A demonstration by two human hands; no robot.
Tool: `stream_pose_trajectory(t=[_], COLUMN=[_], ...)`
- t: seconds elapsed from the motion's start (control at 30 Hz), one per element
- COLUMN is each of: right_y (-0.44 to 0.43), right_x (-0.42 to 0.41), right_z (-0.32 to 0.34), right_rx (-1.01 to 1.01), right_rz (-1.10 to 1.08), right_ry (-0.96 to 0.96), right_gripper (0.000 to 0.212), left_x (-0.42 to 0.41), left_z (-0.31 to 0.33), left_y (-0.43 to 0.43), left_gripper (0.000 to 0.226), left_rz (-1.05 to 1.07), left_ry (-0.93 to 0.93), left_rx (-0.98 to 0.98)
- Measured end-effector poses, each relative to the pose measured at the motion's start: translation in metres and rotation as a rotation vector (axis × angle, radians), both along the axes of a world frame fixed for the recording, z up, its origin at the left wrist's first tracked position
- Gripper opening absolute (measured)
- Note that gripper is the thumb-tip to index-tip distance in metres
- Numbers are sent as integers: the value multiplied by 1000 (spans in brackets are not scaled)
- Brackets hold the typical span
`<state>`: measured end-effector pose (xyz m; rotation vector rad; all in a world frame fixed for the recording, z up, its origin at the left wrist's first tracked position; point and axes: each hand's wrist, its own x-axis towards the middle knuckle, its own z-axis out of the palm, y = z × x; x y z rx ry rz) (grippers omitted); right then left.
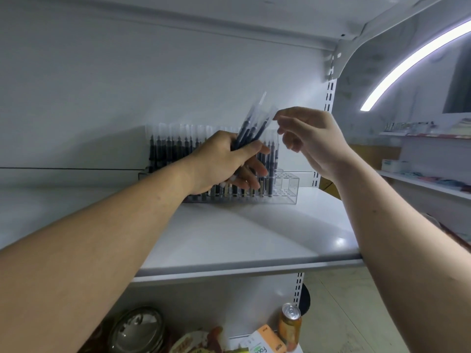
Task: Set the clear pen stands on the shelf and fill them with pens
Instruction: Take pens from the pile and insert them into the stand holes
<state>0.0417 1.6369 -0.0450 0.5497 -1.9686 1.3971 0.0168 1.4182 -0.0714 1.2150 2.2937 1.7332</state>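
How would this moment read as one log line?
left hand: grips pen bundle; right hand: fingertips at one cap; pen stand: right end unfilled

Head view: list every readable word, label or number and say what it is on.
"Fac": sideways on the white and orange carton, the rest cut off by the frame edge.
Small print on the carton's orange part: too small to read.
Drink can: label blurred.
Pens, clear pen stand: no text seen.
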Motion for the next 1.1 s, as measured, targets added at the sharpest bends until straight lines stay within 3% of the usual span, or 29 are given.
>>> stream_pose_trajectory(t=[0.23, 0.4, 0.5, 0.67, 0.87, 1.1], right_y=[-3, 1, 8, 17, 15, 11], right_x=[3, 2, 0, -11, -23, -21], right_z=[-1, 7, 10, 5, -1, -1], right_rx=[29, -334, -462, -175, 94, 149], right_rz=[124, 144, -19, -371, -351, -384], right_ry=[-123, -28, 90, 183, 65, 29], right_gripper=[27, 16, 13, 19, 14, 15], left_x=[4, 2, 0, -6, -8, -11], left_z=[0, 2, 2, 0, -1, 0], left_y=[2, -1, -3, -4, -4, -3], left_gripper=[34, 34, 33, 37, 36, 30], left_rz=[-52, -26, 42, 30, 9, -14], left_ry=[-38, -19, 58, 99, 11, -63], left_rx=[-19, 1, -14, -48, -75, -23])
